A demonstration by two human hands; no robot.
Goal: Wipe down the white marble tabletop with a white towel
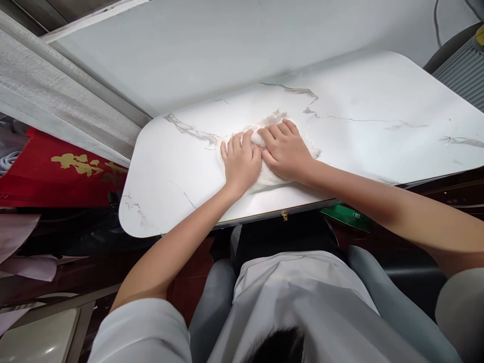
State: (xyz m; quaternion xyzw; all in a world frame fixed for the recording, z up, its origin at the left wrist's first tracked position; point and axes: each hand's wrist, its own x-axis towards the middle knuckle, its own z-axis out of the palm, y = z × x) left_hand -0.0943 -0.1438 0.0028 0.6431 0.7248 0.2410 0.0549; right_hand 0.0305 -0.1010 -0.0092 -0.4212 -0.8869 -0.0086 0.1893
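- White fluffy cloth (266,177) lies bunched on the marble-look surface (378,116) in the head view. It sits toward the near edge and a little left of the middle.
- The left hand (239,162) lies palm down on the cloth's left part. Its grip is flat and closes on nothing, with the fingers stretched forward and close together.
- The right hand (286,151) rests on the cloth just beside the left hand, touching it. Its fingers angle leftward over the bunched top, and its grip is likewise spread flat, pressing rather than clasping.
- Cloth shows beyond the fingertips, in the gap between the hands and under the right wrist.
- Judging progress: the hands bear on the cloth at one spot. The surface around it shows only grey veining, with no smear, spill or wet track that I can make out, so how much has been wiped and how much is left cannot be told.
- Off the surface, a red sheet with gold characters (56,171) lies low on the left, a green object (346,214) sits under the near edge, and a grey ribbed chair back (461,70) stands at the far right.
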